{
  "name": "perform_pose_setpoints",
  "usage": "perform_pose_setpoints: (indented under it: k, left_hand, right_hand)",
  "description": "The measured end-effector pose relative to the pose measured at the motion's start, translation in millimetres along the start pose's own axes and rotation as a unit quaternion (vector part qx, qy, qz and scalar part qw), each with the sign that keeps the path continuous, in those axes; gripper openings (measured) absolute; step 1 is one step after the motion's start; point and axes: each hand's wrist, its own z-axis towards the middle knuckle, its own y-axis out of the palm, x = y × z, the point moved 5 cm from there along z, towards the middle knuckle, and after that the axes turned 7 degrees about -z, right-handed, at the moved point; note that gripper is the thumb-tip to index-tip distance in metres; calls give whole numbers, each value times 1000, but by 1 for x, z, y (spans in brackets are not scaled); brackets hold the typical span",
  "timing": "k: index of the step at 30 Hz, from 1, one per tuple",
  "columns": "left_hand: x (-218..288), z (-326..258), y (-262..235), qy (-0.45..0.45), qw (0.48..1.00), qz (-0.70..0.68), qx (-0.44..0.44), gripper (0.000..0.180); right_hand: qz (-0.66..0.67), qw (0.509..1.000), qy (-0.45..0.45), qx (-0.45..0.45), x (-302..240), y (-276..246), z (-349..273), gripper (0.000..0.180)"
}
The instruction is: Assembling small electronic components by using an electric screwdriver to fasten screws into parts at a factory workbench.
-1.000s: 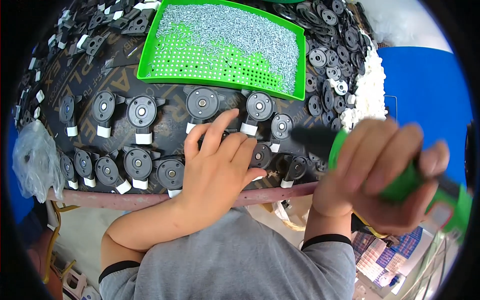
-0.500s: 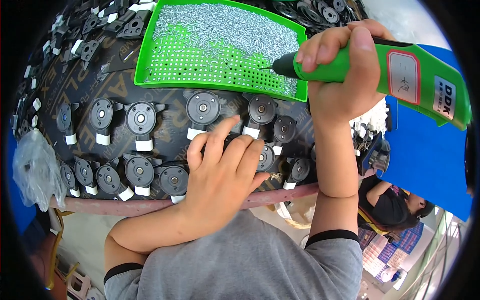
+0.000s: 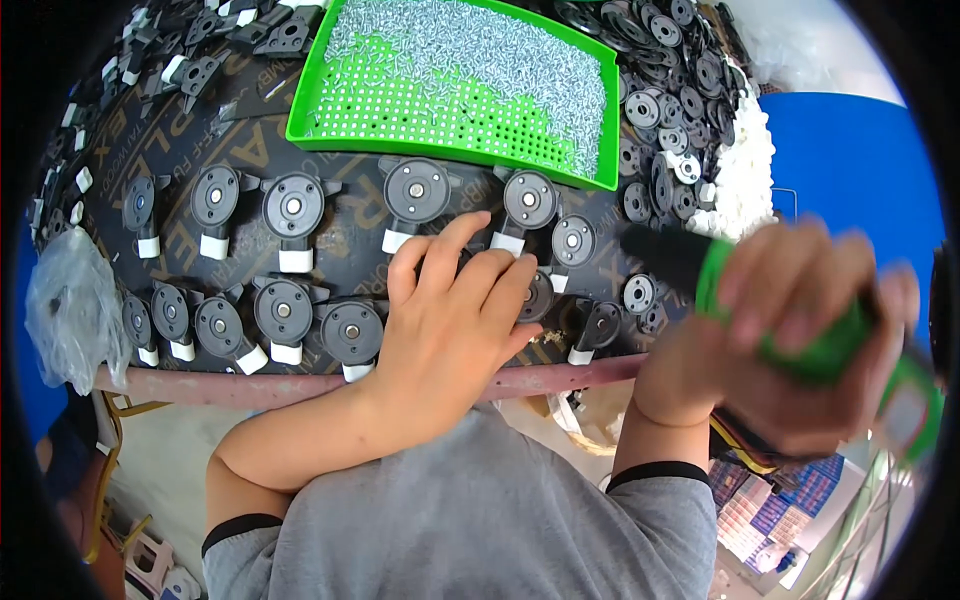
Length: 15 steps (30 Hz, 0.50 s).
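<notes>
Grn driver [image 3: 825,350] in R hand [image 3: 765,385]; discs [image 3: 538,296] by L [image 3: 455,318].

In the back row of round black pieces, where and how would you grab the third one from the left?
I'd pinch that black piece by its white end, probably from above, across its left and right sides. The end is narrow and blocky, with bare board on either side, while a front-row piece lies close on the person's side.
</notes>
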Motion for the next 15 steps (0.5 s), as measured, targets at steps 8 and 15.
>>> perform_pose_setpoints:
  k: [8, 15]
  left_hand:
    - [-2, 2, 3, -17, 1000, 4, -2, 54]
    - [-2, 1, 3, -12, 1000, 5, 7, 55]
  right_hand:
    - [-84, 990, -16, -113, -14, 13, -51, 26]
    - [-81, 992, -7, -99, -9, 11, -59, 27]
